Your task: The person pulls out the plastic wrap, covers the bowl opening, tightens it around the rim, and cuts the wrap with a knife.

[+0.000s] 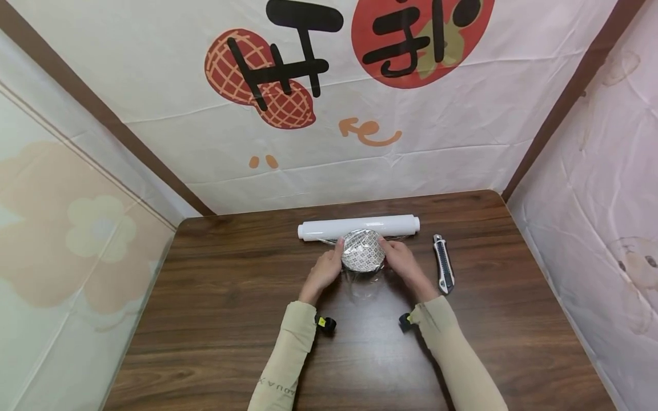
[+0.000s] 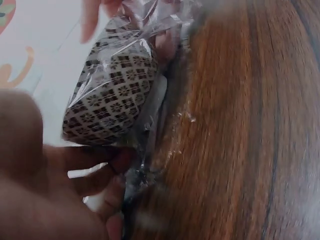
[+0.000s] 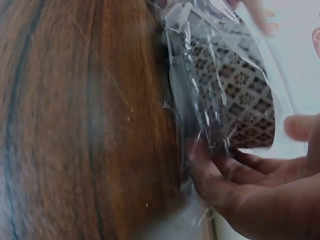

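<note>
Head: the patterned bowl (image 1: 362, 251) sits on the near side of the white cling-film roll (image 1: 360, 222), gripped from opposite sides by left hand (image 1: 325, 269) and right hand (image 1: 403, 264). Left wrist: fingers (image 2: 80, 159) curl beneath it. Right wrist: clear film (image 3: 187, 95) puckers; uneven pulling could tear it.

Dark brown wood-grained desk (image 1: 221, 319), far corners rounded, backed by white cloth (image 1: 437, 154), creased. Cloth printed with red peanut (image 1: 239, 51) and red disc (image 1: 367, 40), both overlaid by black characters (image 1: 303, 14); orange curl (image 1: 367, 128) and two small orange ovals (image 1: 271, 162) printed lower down. Cloth flanked by slanting brown strips (image 1: 103, 109). Left panel (image 1: 31, 354) patterned with faded peach flower (image 1: 103, 222); pinkish right panel (image 1: 591, 160) marked with pale animal print (image 1: 642, 260). Utility knife (image 1: 444, 265), grey and black, laid lengthwise on desk's right part.
</note>
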